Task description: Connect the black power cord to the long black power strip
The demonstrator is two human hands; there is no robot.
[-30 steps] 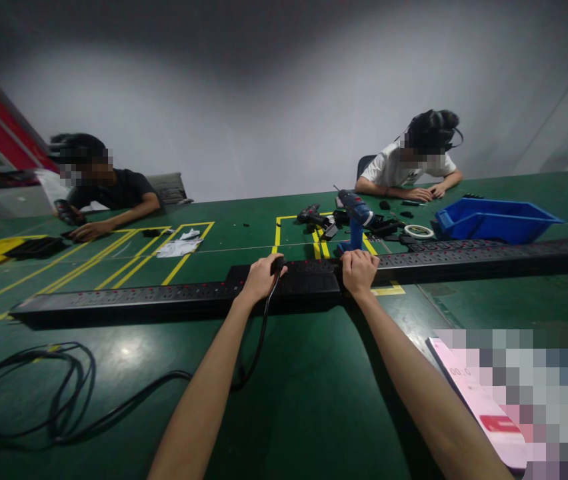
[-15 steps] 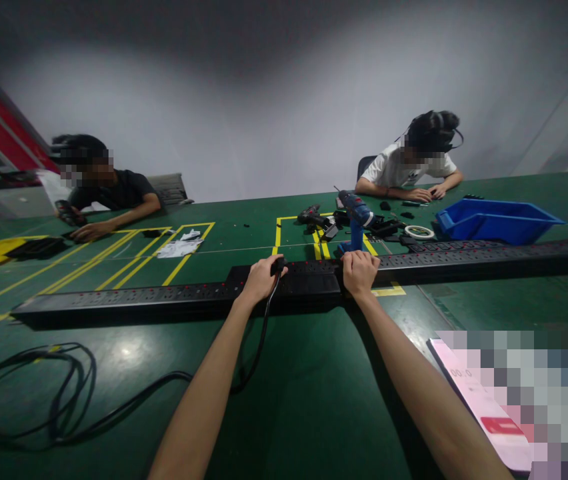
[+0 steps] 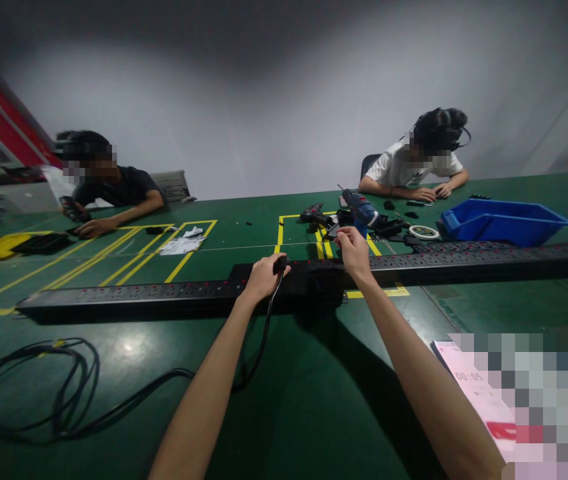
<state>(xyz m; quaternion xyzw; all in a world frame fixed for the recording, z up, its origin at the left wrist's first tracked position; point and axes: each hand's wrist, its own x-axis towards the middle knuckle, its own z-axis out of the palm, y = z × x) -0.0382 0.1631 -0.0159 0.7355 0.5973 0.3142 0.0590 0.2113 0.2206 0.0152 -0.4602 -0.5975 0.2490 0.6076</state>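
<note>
A long black power strip (image 3: 129,297) lies across the green table, joined in the middle to a second strip (image 3: 489,257) running right. My left hand (image 3: 263,277) is closed on a black plug (image 3: 279,265) at the strip's middle block; its black cable (image 3: 79,400) trails down to a coil at the left. My right hand (image 3: 353,249) is raised above the strip, fingers pinched, close to the blue cordless drill (image 3: 360,209) standing behind it. Whether anything is in that pinch is unclear.
A blue bin (image 3: 501,221) stands at the right, a roll of white tape (image 3: 424,232) and black parts beside the drill. Two other people sit at the far edge. A pink-and-white sheet (image 3: 479,393) lies near right. Yellow tape lines mark the table.
My right hand has lifted off the power strip and moved up and away toward the drill. My left hand has stayed on the plug.
</note>
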